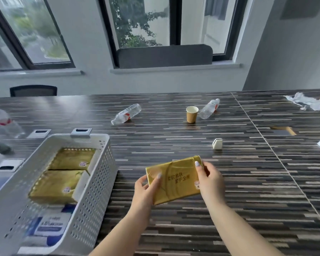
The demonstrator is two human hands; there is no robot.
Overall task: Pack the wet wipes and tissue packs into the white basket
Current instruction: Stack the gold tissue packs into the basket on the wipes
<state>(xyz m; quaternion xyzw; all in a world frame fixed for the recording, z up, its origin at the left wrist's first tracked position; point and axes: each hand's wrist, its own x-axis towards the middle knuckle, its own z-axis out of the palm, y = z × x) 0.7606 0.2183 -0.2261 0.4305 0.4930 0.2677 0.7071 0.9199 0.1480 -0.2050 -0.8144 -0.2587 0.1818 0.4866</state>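
A gold tissue pack (175, 179) is held just above the striped table, to the right of the white basket (98, 174). My left hand (146, 189) grips its left end and my right hand (210, 180) grips its right end. Inside the perforated basket lie two more gold tissue packs, one at the far end (72, 158) and one in the middle (54, 186). A blue and white wet wipes pack (48, 228) lies at the basket's near end.
Two plastic bottles (127, 113) (210, 108) lie on the table at the back, with a paper cup (192, 114) between them. A small white holder (217, 143) stands behind the held pack. Another bottle (2, 119) and metal cable ports (80, 131) are at left; crumpled paper (307, 103) at far right.
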